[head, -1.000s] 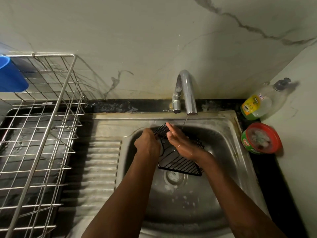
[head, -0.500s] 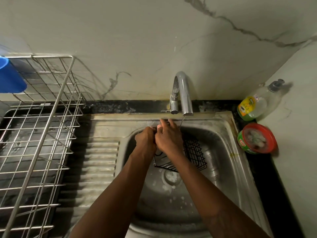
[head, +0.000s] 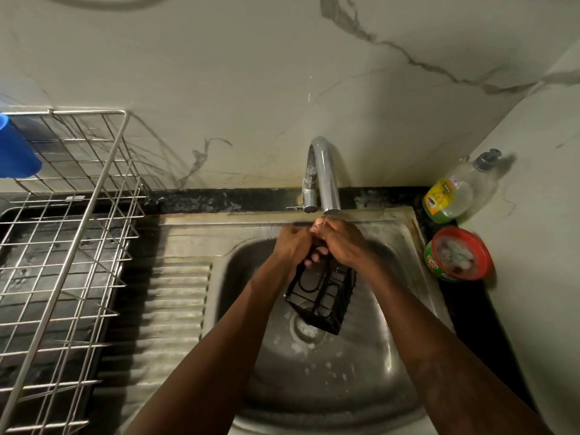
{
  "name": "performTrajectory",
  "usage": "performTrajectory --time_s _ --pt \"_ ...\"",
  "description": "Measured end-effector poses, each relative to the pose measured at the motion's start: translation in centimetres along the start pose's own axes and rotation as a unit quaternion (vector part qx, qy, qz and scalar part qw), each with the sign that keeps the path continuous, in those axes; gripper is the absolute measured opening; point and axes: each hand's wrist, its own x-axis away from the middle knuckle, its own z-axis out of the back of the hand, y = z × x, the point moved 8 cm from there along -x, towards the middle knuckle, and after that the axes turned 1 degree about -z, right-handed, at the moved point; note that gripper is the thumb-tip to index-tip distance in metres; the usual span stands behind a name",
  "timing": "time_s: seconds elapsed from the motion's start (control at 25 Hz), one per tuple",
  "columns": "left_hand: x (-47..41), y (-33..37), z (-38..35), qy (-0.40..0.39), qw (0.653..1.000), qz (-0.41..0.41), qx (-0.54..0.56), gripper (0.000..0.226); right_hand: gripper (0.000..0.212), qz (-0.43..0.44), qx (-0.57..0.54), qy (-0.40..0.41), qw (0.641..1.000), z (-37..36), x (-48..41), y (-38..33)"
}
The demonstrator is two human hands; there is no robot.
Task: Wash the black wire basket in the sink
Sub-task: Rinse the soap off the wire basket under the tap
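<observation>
Head view: I see the left hand (head: 293, 246) and right hand (head: 343, 246) meeting just under the faucet (head: 324, 174), at the upper rim of the black wire basket (head: 323, 296). The basket hangs tilted inside the sink (head: 314, 387), above the drain (head: 306, 329). The left fingers curl round the rim wire. The right hand covers the rim from the other side, and I cannot tell whether its fingers clasp it. A thin thread of water falls onto the right hand. At left stands a steel dish rack (head: 78, 246) with a blue cup (head: 15, 152). At right a soap bottle (head: 455, 193) and a red-rimmed tub (head: 458, 254) sit on the black worktop (head: 470, 309).
</observation>
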Motion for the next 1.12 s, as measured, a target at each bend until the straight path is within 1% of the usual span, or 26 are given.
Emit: performTrajectory --time_s 0.08,0.24,0.36,0.44,0.56,0.64,0.72,0.76,0.8,0.84,0.88,0.92,0.96,1.0,1.04,1.12 --pt "0.8 0.4 -1.3 -0.055 0.998 0.020 0.025 0.026 0.038 -0.009 -0.022 0.024 0.999 1.0 0.2 0.9" --pt "1.2 0.1 -3.4 -0.113 0.986 0.106 0.058 0.025 0.043 -0.025 -0.014 0.104 0.994 2.1 1.5 2.8" --pt "1.1 -0.1 -3.4 -0.099 0.988 0.121 0.006 0.022 0.043 -0.014 -0.012 0.113 0.993 1.8 1.2 2.9" --pt "1.0 -0.1 -2.5 -0.065 0.989 0.112 -0.065 0.018 0.044 -0.023 -0.008 0.125 0.992 2.0 0.4 2.9" --pt "0.6 0.5 -0.5 0.039 0.986 0.057 -0.155 0.038 0.045 -0.029 -0.022 0.130 0.991 1.5 -0.4 1.9" --pt "0.2 1.1 0.2 0.119 0.965 0.006 -0.233 0.050 0.051 -0.031 -0.031 0.121 0.992 0.4 -0.5 0.9" --pt "0.5 1.6 1.2 0.205 0.939 -0.012 -0.277 0.058 0.053 -0.053 -0.046 0.116 0.991 -0.5 -0.2 0.4" --pt "0.6 1.8 1.5 0.229 0.932 -0.019 -0.280 0.060 0.053 -0.065 -0.080 0.118 0.988 -0.8 -0.3 0.6" --pt "0.6 1.8 1.7 0.238 0.931 -0.019 -0.277 0.060 0.053 -0.072 -0.139 0.121 0.980 -1.2 -0.3 1.0" --pt "0.8 1.7 1.8 0.243 0.934 -0.012 -0.261 0.058 0.050 -0.072 -0.228 0.131 0.962 -1.7 -0.3 1.5" --pt "0.8 1.2 2.2 0.248 0.942 0.002 -0.225 0.054 0.046 -0.080 -0.323 0.147 0.932 -2.2 -0.2 1.9" --pt "0.9 0.5 2.6 0.255 0.952 0.023 -0.168 0.047 0.043 -0.099 -0.386 0.167 0.902 -2.9 0.2 2.6" --pt "1.1 -0.6 3.2 0.265 0.959 0.049 -0.087 0.038 0.041 -0.119 -0.421 0.186 0.880 -4.0 0.6 3.2" --pt "1.3 -1.9 4.1 0.278 0.958 0.073 0.003 0.032 0.042 -0.125 -0.419 0.191 0.879 -5.4 1.1 3.2" --pt "1.5 -3.2 5.2 0.295 0.948 0.089 0.076 0.032 0.045 -0.105 -0.378 0.184 0.901 -6.8 1.4 2.5" --pt "2.2 -5.9 7.4 0.336 0.923 0.113 0.151 0.051 0.058 -0.028 -0.214 0.137 0.967 -9.5 1.8 0.2"
